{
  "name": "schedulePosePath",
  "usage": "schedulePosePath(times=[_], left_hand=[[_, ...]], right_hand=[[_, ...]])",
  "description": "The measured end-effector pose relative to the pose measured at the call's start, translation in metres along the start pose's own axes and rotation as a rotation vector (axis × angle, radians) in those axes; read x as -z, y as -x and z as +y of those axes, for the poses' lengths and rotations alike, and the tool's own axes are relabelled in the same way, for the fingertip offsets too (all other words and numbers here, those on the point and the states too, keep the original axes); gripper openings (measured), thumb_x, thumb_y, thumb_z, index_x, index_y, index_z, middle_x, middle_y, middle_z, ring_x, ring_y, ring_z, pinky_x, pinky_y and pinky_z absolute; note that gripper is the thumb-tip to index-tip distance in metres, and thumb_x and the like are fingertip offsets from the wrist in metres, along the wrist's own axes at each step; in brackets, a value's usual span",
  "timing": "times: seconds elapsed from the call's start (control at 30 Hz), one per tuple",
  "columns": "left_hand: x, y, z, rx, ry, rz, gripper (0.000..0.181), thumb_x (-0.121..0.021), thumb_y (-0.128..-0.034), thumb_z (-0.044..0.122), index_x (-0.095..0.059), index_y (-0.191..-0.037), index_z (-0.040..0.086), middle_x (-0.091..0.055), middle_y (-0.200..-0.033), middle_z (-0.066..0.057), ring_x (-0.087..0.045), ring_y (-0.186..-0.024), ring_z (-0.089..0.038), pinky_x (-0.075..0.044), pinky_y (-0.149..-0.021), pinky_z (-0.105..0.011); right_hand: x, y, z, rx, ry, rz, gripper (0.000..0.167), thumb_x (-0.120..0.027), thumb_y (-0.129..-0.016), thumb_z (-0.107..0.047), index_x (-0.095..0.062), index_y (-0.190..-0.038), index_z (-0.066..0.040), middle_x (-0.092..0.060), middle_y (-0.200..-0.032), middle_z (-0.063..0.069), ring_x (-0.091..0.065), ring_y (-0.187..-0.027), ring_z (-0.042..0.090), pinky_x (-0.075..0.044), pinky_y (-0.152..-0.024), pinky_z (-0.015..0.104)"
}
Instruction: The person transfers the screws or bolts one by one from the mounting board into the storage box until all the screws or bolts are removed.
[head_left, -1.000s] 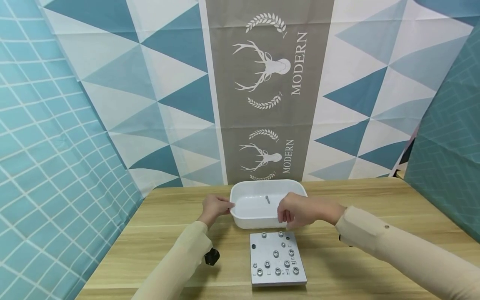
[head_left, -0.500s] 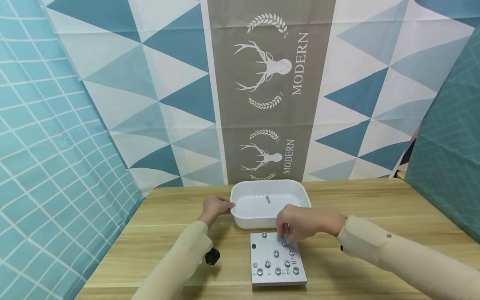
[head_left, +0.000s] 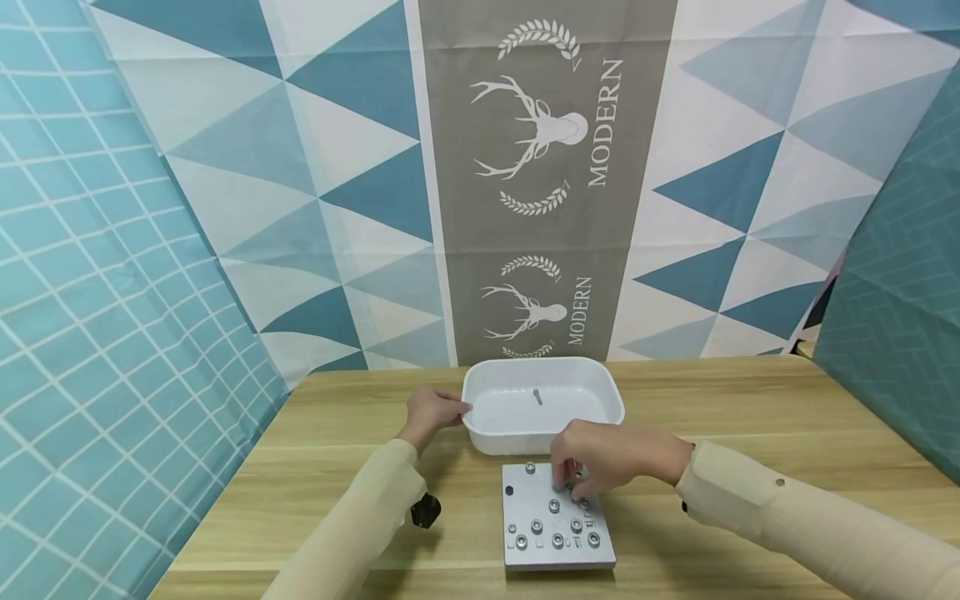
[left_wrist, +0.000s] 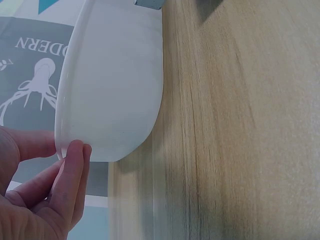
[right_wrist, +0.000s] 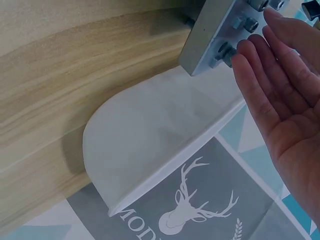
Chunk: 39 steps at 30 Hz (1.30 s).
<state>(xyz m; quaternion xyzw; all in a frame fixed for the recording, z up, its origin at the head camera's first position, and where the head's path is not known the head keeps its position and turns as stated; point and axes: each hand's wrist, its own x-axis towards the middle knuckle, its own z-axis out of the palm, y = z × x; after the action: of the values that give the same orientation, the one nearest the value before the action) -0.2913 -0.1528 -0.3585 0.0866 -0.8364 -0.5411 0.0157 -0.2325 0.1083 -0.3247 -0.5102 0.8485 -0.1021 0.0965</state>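
My left hand (head_left: 435, 411) pinches the left rim of a white plastic tray (head_left: 517, 445), thumb on one side and fingers on the other, as the left wrist view shows. One small grey screw (head_left: 537, 397) lies in the tray. In front of it a silver metal plate (head_left: 534, 496) bears several socket head screws (head_left: 558, 541). My right hand (head_left: 600, 457) is over the plate's far right corner. In the right wrist view its loosely bent fingers (right_wrist: 257, 92) reach a screw (right_wrist: 227, 54) on the plate, thumb apart from them; nothing is seen held. That hand hides some screws in the head view.
The wooden table (head_left: 337, 492) carries the tray and plate. A patterned cloth (head_left: 360, 208) hangs behind the table, with a blue tiled sheet (head_left: 135, 317) on the left and a green-blue one (head_left: 892, 292) on the right. A black object (head_left: 426, 511) shows by my left wrist.
My right hand has come down and nearer, from the tray's front edge onto the plate's far right part. The left hand keeps its hold on the tray rim.
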Motion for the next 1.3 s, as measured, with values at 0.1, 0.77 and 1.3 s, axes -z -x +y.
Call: schedulePosePath(times=[0.1,0.77,1.3], left_hand=[[-0.0003,0.0009,0.0012,-0.003,-0.003,0.000,0.019,-0.077,-0.0756,0.004,-0.073,-0.090,-0.009,-0.073,-0.090,-0.023,-0.069,-0.063,-0.013,-0.063,-0.070,-0.031],[-0.0010,0.0000,0.0001,0.003,-0.027,-0.009,0.020,-0.076,-0.0770,0.007,-0.073,-0.091,-0.006,-0.073,-0.092,-0.022,-0.072,-0.068,-0.017,-0.063,-0.072,-0.032],[-0.0009,-0.0004,-0.0006,-0.006,-0.027,-0.002,0.020,-0.077,-0.0760,0.005,-0.073,-0.091,-0.007,-0.073,-0.090,-0.022,-0.067,-0.061,-0.009,-0.063,-0.068,-0.029]], right_hand=[[-0.0017,0.0000,0.0011,0.028,0.018,0.011,0.014,-0.079,-0.075,-0.007,-0.075,-0.087,-0.013,-0.071,-0.081,-0.007,-0.059,-0.071,-0.004,-0.053,-0.065,0.009],[-0.0091,-0.0026,0.0016,0.002,-0.006,0.031,0.017,-0.073,-0.075,0.003,-0.075,-0.080,-0.013,-0.070,-0.076,-0.007,-0.054,-0.065,-0.007,-0.046,-0.059,0.004],[-0.0088,-0.0018,-0.0004,0.060,0.027,0.055,0.018,-0.071,-0.074,0.004,-0.075,-0.076,-0.013,-0.069,-0.072,-0.007,-0.053,-0.063,-0.007,-0.044,-0.056,0.002]])
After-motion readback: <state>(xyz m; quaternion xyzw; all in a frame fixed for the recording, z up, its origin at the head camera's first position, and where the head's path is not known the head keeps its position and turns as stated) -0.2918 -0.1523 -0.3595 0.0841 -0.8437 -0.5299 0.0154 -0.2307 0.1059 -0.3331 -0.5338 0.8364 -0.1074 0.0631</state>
